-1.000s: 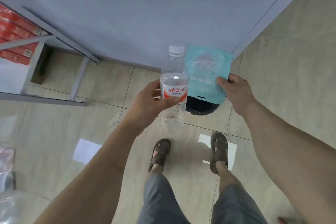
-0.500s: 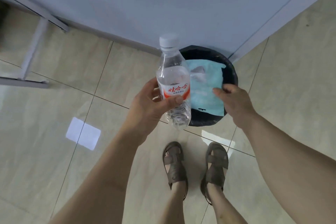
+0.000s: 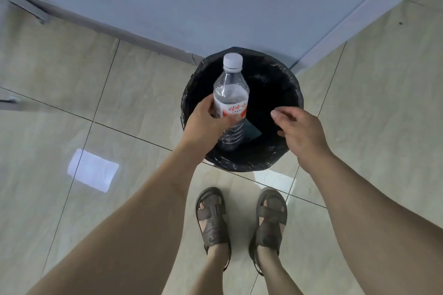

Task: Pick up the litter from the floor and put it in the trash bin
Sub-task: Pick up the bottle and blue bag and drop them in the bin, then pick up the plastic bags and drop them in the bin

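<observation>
A: Quick rundown, L to R?

B: Tile floor (image 3: 60, 79), bare on the left, no litter in view there. Then left hand (image 3: 206, 124), fingers and thumb wrapped round the label of a clear plastic bottle (image 3: 231, 100). White cap on, cap end pointing away from the person, bottle roughly upright and held right over the trash bin (image 3: 291, 151), which sits in the wall corner w/ a black liner.

A: And the right?

B: Right hand (image 3: 303, 134) hovers over the bin's near-right rim, fingers loosely curled, holding nothing. A teal scrap shows inside the bin, just behind the bottle's base; can't tell exactly what it is.

A: So the step is dropping the bottle?

B: Looks that way imo. It's already centred over the opening, so just let the fingers spread and let it fall straight. Base first is best, since a tilted bottle could clip the rim and bounce out. Keep the right hand clear of the drop path, and don't snag the liner edge.
</observation>
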